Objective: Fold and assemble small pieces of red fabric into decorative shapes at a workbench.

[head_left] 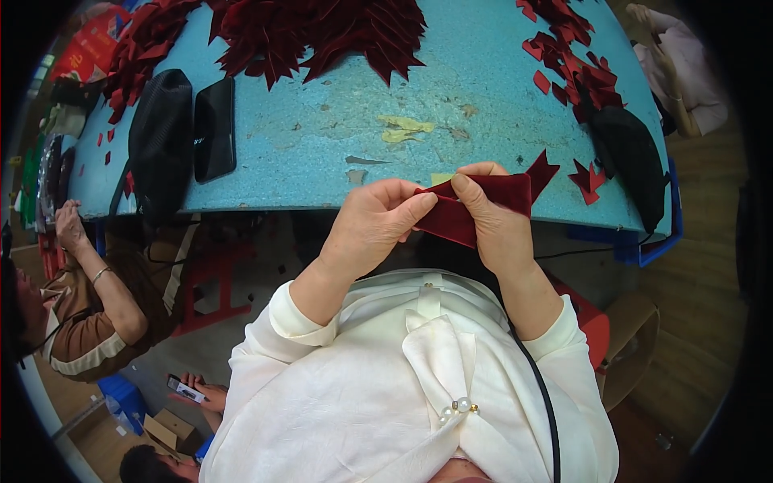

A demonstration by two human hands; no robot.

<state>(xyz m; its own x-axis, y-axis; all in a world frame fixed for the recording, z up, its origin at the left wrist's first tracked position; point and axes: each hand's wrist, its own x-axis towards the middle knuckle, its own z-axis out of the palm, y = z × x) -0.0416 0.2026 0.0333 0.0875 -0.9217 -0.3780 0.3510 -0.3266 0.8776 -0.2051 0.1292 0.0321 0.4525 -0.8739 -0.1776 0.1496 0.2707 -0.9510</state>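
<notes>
Just in front of the table's near edge, both my hands hold one piece of dark red velvet ribbon (451, 220). My left hand (372, 219) pinches its left end between thumb and fingers. Closed over the upper middle is my right hand (501, 221), its thumb pressed on the cloth and its fingers behind. A notched tail of the ribbon sticks out past my right hand, up and to the right. Beyond, on the blue table (306, 153), lies a large heap of dark red velvet pieces (322, 36) with pointed ends.
A black phone (214, 130) lies beside a black mesh bag (161, 141) at the left; another black bag (632, 161) is at the right. Red scraps (576, 72) line the far right. People sit at the left, including one in a brown top (105, 322), and another at the far right (684, 72).
</notes>
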